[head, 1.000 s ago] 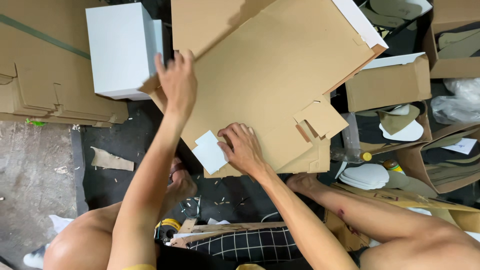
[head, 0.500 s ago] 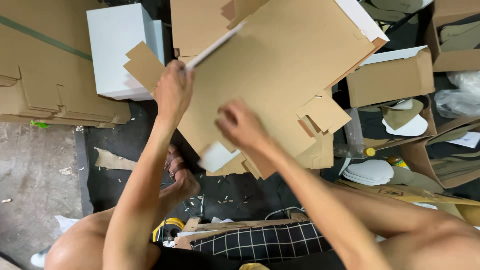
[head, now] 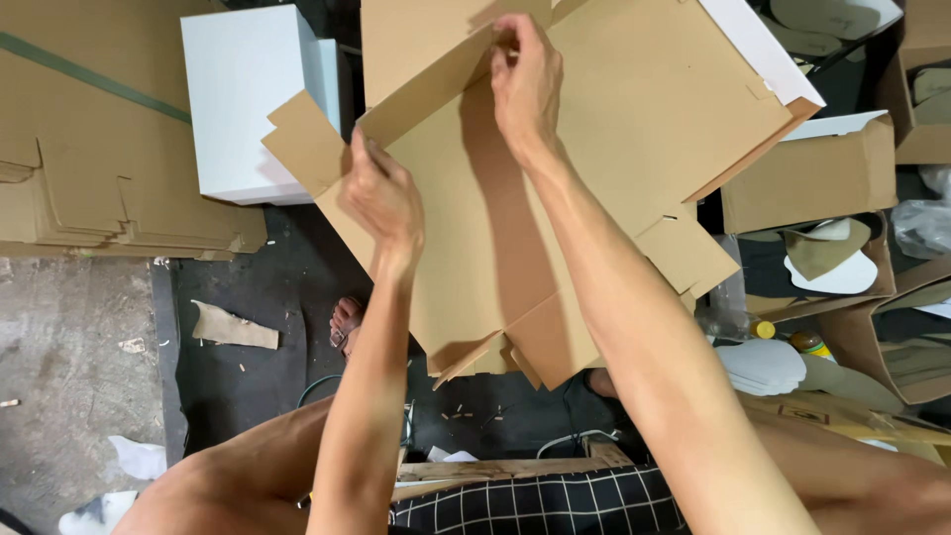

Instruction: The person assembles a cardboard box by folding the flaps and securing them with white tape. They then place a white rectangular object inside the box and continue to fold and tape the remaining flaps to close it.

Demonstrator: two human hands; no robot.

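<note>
Both hands are on the flat cardboard box blank [head: 594, 188], held up over the dark floor [head: 248, 287]. The left hand [head: 381, 193] has its grip closed on the near-left edge by the side flap [head: 302, 144]; the right hand [head: 525, 79] pinches the long flap [head: 426, 89] at the top. Good form here would mean folding squarely along the crease, fingers close to the line.

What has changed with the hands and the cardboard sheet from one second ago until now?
The right hand moved up from the cardboard sheet's lower edge to pinch a flap at its top. The left hand slid down its left edge, and that side flap is now folded up. The white box and flat cardboard stack stayed put.
</note>
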